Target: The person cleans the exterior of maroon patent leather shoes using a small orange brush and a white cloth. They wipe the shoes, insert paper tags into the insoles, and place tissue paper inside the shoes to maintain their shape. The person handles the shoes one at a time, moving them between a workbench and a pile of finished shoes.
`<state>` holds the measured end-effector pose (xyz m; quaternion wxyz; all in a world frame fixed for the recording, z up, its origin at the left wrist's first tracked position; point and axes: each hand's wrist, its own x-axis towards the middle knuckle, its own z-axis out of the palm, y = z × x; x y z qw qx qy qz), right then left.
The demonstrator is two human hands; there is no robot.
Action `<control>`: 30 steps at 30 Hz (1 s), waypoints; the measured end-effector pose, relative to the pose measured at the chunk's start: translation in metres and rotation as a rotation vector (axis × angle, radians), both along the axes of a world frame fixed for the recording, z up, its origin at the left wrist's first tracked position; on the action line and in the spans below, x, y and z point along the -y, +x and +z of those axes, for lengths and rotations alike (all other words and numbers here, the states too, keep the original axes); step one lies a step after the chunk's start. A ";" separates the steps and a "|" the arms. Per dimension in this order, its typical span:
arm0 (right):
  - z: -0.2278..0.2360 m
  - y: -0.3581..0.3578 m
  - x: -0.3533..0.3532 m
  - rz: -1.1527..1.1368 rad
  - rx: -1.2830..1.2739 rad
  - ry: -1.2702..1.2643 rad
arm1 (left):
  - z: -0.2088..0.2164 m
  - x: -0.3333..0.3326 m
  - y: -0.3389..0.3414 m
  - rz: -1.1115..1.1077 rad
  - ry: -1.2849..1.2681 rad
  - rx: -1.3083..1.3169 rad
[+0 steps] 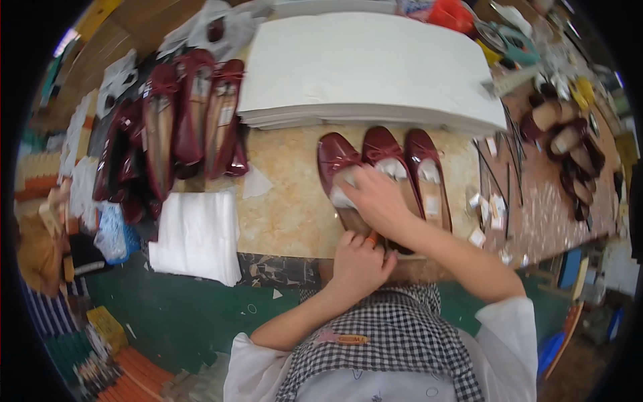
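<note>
Three dark red ballet flats with bows on the toes stand side by side before me, white wadding in their toes. My left hand [362, 260], fingers curled, grips the heel end of the leftmost flat [331, 159]. At that flat's opening my right hand [375, 199] has its fingers bent onto the white tissue wadding [341, 197]; the fingertips are partly hidden. Just right stand the middle flat [384, 146] and the right flat [422, 145]. Something orange [372, 238] shows at my left fingers.
A wide stack of white sheets [368, 63] fills the back of the table. More red flats [194, 114] are heaped at left, behind folded white tissue [194, 234]. Darker shoes [566, 137], thin black strips [514, 161] and small tags [497, 211] lie at right.
</note>
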<state>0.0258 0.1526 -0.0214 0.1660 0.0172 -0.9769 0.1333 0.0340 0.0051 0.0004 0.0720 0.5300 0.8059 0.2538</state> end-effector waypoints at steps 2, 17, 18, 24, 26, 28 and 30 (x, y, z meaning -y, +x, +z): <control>-0.018 -0.043 0.011 -0.130 -0.020 -0.105 | 0.002 -0.003 0.005 -0.035 -0.092 -0.030; 0.035 0.015 -0.053 -0.116 -0.303 -0.334 | 0.018 -0.007 -0.022 -0.107 0.183 -0.279; 0.037 0.054 -0.079 -0.316 -0.151 -0.378 | 0.013 0.002 -0.033 0.096 0.154 -0.052; -0.026 0.263 -0.187 -1.293 0.259 0.019 | -0.021 0.003 -0.060 0.500 -0.103 0.599; -0.031 0.276 -0.198 -1.200 0.234 -0.125 | -0.046 0.025 -0.072 0.411 0.211 0.775; -0.028 0.280 -0.205 -1.125 0.251 -0.268 | -0.034 0.033 -0.068 0.487 0.447 1.009; -0.028 0.286 -0.209 -1.174 0.245 -0.223 | -0.014 0.025 -0.054 0.666 0.792 1.518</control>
